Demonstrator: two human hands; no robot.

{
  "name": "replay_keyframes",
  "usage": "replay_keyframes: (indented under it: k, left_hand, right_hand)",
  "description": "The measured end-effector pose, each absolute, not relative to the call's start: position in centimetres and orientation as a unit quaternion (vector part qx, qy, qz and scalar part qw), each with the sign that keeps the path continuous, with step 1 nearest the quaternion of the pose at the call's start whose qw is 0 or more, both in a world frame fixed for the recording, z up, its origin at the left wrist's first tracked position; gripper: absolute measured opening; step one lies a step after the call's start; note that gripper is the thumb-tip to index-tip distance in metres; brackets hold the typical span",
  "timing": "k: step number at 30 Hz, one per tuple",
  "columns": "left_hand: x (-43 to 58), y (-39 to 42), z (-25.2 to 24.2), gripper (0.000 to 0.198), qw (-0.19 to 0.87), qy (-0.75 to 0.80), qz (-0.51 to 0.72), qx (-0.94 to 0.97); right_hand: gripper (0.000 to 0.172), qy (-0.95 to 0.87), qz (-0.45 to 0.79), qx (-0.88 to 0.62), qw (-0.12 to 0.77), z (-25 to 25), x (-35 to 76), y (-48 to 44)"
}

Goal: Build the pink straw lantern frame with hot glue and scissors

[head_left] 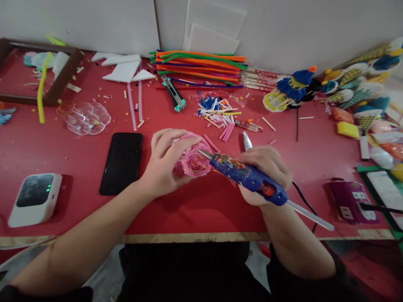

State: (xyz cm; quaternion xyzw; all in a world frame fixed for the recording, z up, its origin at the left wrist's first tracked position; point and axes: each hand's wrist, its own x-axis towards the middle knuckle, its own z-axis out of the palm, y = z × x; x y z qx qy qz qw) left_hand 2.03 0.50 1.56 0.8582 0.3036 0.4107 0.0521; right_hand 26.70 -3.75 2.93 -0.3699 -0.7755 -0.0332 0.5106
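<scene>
My left hand is wrapped round a small pink openwork ball built of short strips, held above the red table. In my right hand is a blue hot glue gun, its metal nozzle touching or very near the ball's upper rim; I cannot tell which. A clear glue stick sticks out of the gun's back end. Silver pointed tips of a metal tool show beyond my right hand; its other end is hidden. Pink strips lie beside a heap of cut pieces.
A black phone and a white device lie left. Behind are a utility knife, a bundle of pipe cleaners and a clear plastic tray. A purple power socket box with a cord stands right.
</scene>
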Motion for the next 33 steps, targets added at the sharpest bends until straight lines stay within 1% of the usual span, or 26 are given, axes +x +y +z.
replay_keyframes:
  k: [7, 16, 27, 33]
  left_hand:
    - [1.95, 0.42, 1.53, 0.063, 0.048, 0.315, 0.398, 0.86]
    - [2.12, 0.47, 1.56, 0.061, 0.055, 0.303, 0.416, 0.856]
    - [1.98, 0.38, 1.12, 0.066, 0.046, 0.315, 0.409, 0.855]
    - [1.97, 0.43, 1.17, 0.064, 0.045, 0.307, 0.416, 0.855]
  right_hand:
    - [0.008, -0.788, -0.025, -0.375, 0.487, 3.24, 26.82, -3.94]
    - [0.007, -0.787, -0.035, -0.37, 0.493, 3.15, 26.78, -3.85]
    - [0.012, -0.787, -0.037, -0.37, 0.492, 3.03, 26.9, -3.82]
    - [0.013, -0.79, -0.04, -0.369, 0.488, 3.14, 26.91, -3.81]
